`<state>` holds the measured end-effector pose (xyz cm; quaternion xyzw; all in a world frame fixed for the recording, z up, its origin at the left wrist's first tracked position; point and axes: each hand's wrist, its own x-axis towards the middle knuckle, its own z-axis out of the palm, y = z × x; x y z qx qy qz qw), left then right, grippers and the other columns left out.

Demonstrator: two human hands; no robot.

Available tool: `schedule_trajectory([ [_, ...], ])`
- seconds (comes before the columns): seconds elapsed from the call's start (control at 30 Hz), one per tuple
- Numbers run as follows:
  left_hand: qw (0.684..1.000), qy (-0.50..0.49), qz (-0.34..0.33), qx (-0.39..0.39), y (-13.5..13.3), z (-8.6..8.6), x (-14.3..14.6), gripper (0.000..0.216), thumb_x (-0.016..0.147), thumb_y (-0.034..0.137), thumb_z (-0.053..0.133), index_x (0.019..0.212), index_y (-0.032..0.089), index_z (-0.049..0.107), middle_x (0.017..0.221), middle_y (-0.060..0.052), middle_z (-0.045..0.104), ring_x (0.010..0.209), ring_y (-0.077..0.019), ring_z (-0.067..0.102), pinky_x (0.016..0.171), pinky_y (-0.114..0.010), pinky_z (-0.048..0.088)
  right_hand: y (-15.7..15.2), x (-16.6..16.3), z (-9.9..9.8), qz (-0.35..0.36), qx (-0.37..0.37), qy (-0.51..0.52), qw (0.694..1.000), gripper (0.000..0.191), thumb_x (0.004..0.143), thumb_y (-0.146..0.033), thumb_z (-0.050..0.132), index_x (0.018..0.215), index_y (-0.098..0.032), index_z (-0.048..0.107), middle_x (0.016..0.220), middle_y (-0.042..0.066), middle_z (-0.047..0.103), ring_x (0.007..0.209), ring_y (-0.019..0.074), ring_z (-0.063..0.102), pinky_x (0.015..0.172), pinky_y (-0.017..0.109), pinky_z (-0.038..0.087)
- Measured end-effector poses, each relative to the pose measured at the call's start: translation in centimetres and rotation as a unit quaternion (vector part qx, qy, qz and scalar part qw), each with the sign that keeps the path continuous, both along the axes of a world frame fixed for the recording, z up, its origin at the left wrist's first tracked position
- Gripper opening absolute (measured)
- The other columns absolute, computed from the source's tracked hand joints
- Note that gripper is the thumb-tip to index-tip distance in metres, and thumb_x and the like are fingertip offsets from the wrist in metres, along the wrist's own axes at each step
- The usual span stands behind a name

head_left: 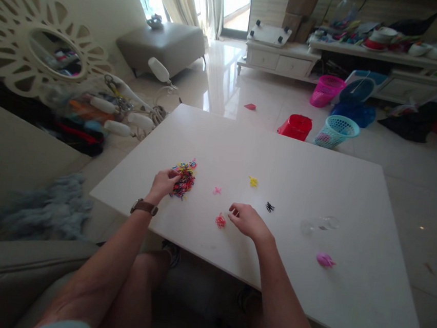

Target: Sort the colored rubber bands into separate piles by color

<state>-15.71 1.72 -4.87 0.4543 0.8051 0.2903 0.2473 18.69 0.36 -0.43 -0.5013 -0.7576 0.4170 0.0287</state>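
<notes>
We are pinching the band pile [184, 179], left of centre on the table [318, 168], with the left hand [166, 181], fingers bunched, the right hand [247, 219] lying loosely curled, empty, by the red cluster [220, 220]; taking few bands should separate cleanest.

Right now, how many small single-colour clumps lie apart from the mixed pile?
5: pink, yellow, black mid-table; red by the right hand; purple far right.

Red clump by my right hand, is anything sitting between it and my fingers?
Nothing visible does. The red clump lies on the bare white table just left of the right hand, with a narrow gap of tabletop between them. The pink piece and black piece lie farther up, off that line.
</notes>
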Motion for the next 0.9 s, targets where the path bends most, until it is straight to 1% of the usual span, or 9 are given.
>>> schedule_trajectory([
  [0.07,0.996,-0.079,0.025,0.025,-0.4,0.4,0.6,0.024,0.071,0.036,0.071,0.083,0.016,0.073,0.079,-0.007,0.076,0.073,-0.0194,0.068,0.065,-0.027,0.05,0.0,0.0,0.1,0.0,-0.001,-0.001,1.0,0.017,0.091,-0.023,0.06,0.101,-0.018,0.073,0.098,0.008,0.077,0.085,0.0163,0.07,0.078,0.025,0.048],
  [0.13,0.989,-0.135,0.048,0.046,-0.8,0.6,1.3,0.028,0.068,0.039,0.074,0.083,0.015,0.071,0.077,-0.006,0.075,0.069,-0.0182,0.067,0.063,-0.026,0.05,-0.1,0.0,0.1,-0.001,-0.004,-0.003,1.0,0.017,0.091,-0.024,0.06,0.101,-0.018,0.073,0.098,0.008,0.077,0.085,0.0163,0.07,0.078,0.025,0.048],
  [0.23,0.982,-0.16,0.074,0.062,-0.9,0.3,2.1,0.033,0.063,0.04,0.078,0.082,0.015,0.069,0.074,-0.006,0.074,0.066,-0.0173,0.066,0.06,-0.026,0.05,-0.2,0.1,0.1,0.0,-0.008,-0.009,1.0,0.018,0.091,-0.023,0.06,0.101,-0.018,0.073,0.098,0.008,0.077,0.085,0.0164,0.07,0.077,0.025,0.048],
  [0.37,0.978,-0.182,0.075,0.062,-0.8,-0.5,2.1,0.036,0.059,0.039,0.081,0.083,0.014,0.07,0.076,-0.006,0.075,0.065,-0.0173,0.067,0.058,-0.026,0.049,-0.2,0.2,-0.2,0.002,-0.01,-0.011,1.0,0.018,0.091,-0.023,0.06,0.102,-0.018,0.073,0.099,0.008,0.077,0.086,0.0167,0.07,0.078,0.025,0.048],
  [0.47,0.978,-0.18,0.076,0.069,-0.7,-1.0,1.6,0.037,0.06,0.041,0.08,0.082,0.014,0.071,0.075,-0.007,0.075,0.063,-0.0173,0.066,0.055,-0.025,0.047,-0.1,0.2,-0.3,0.001,-0.012,-0.016,1.0,0.018,0.092,-0.026,0.06,0.1,-0.018,0.073,0.099,0.009,0.078,0.087,0.0171,0.07,0.078,0.025,0.048],
  [0.57,0.98,-0.167,0.072,0.079,-0.5,-1.5,1.2,0.038,0.061,0.044,0.08,0.082,0.013,0.073,0.072,-0.007,0.074,0.061,-0.0166,0.064,0.056,-0.025,0.047,-0.1,0.1,-0.3,0.002,-0.012,-0.014,1.0,0.018,0.094,-0.029,0.059,0.099,-0.018,0.073,0.098,0.008,0.078,0.087,0.0173,0.071,0.078,0.025,0.047],
  [0.67,0.984,-0.149,0.063,0.072,-0.4,-1.8,0.9,0.037,0.062,0.045,0.079,0.08,0.014,0.074,0.07,-0.007,0.073,0.059,-0.0159,0.062,0.057,-0.026,0.047,-0.1,0.1,-0.3,0.002,-0.011,-0.012,1.0,0.017,0.093,-0.028,0.06,0.098,-0.019,0.072,0.097,0.008,0.078,0.087,0.0174,0.071,0.078,0.025,0.048],
  [0.8,0.988,-0.127,0.057,0.063,-0.2,-2.0,0.8,0.036,0.065,0.047,0.078,0.078,0.014,0.075,0.071,-0.007,0.073,0.059,-0.0159,0.061,0.055,-0.025,0.044,-0.2,0.2,-0.3,0.003,-0.015,-0.015,1.0,0.017,0.093,-0.028,0.059,0.098,-0.019,0.072,0.098,0.008,0.078,0.087,0.0177,0.071,0.078,0.025,0.048],
  [0.9,0.99,-0.114,0.058,0.059,-0.1,-2.0,0.7,0.033,0.067,0.044,0.076,0.079,0.014,0.076,0.072,-0.007,0.074,0.06,-0.0162,0.062,0.055,-0.025,0.043,-0.2,0.3,-0.3,0.003,-0.015,-0.017,1.0,0.017,0.093,-0.028,0.059,0.098,-0.019,0.072,0.098,0.008,0.078,0.086,0.0177,0.071,0.077,0.025,0.048],
])
